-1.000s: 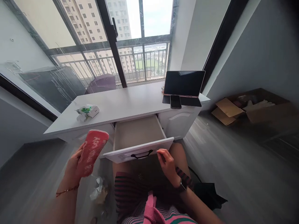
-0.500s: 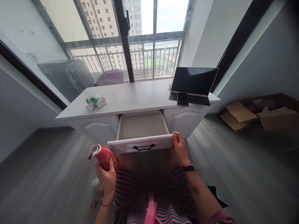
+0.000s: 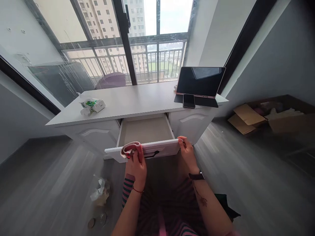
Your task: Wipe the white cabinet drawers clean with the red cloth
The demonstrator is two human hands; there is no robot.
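Red-and-white folded cloth [image 3: 139, 150], edge curled, pinched in left hand's [image 3: 138, 165] grip; right hand [image 3: 188, 154] grasping drawer front [image 3: 162, 148]

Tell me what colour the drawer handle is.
The drawer handle is black, or close to it, seen in the head view, partly hidden by the cloth.

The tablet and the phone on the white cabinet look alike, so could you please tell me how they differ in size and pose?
The tablet is much larger than the phone. The tablet stands propped up, leaning back, while the phone lies flat in front of it. The tablet shows a pinkish lower edge, whereas the phone's rim looks dark. Both have dark screens and sit on the white cabinet.
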